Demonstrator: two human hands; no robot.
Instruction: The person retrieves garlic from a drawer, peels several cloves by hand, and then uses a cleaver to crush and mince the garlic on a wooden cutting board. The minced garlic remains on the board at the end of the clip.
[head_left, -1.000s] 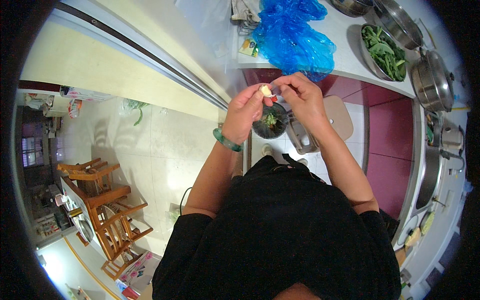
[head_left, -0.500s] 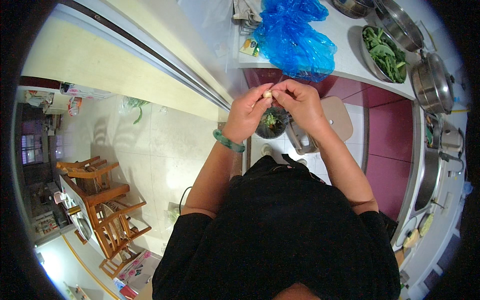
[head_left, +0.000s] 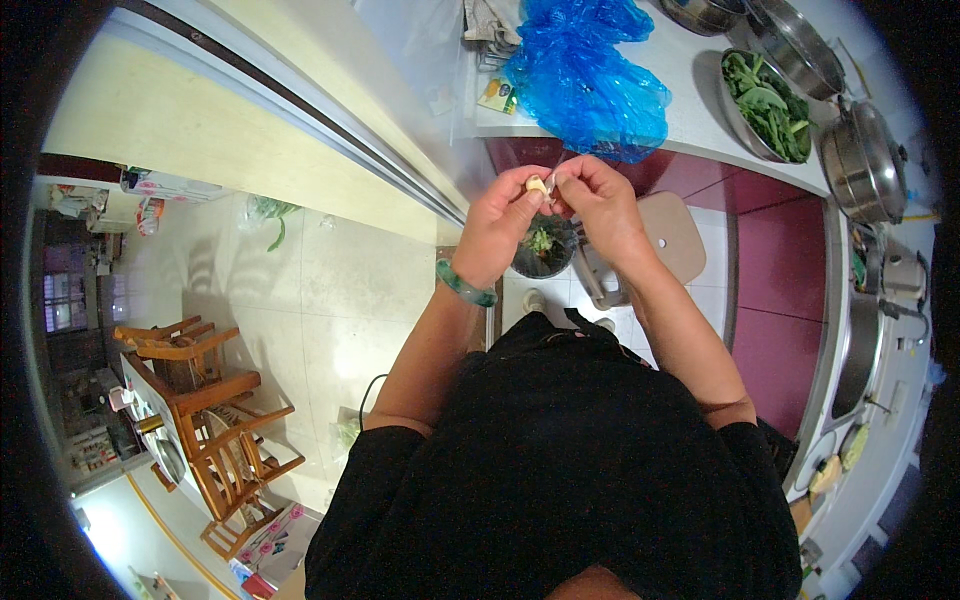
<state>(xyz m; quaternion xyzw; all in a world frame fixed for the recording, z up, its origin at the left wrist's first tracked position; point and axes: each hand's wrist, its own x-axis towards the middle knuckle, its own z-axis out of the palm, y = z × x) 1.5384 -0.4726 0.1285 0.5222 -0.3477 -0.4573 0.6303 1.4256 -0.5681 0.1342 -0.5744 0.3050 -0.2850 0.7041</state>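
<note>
A pale garlic clove (head_left: 536, 184) is pinched between the thumb and fingers of my left hand (head_left: 490, 228), which has a green bangle (head_left: 465, 284) on its wrist. Close beside it, my right hand (head_left: 604, 205) is closed on a thin whitish piece of garlic skin (head_left: 549, 186) at the clove's right side. Whether the skin is fully off the clove is too small to tell. Both hands are held over a dark-lined trash bin (head_left: 540, 270) with green vegetable scraps inside.
A crumpled blue plastic bag (head_left: 590, 85) lies on the white counter (head_left: 700, 110) ahead. To its right stand a bowl of leafy greens (head_left: 765, 100) and several steel pots (head_left: 866, 165). A beige stool (head_left: 672, 240) is right of the bin. Wooden chairs (head_left: 225, 470) stand far left.
My right fingers have drawn slightly right from the clove, pulling a strip of skin. More of the clove's pale surface shows. My left hand has turned a little.
</note>
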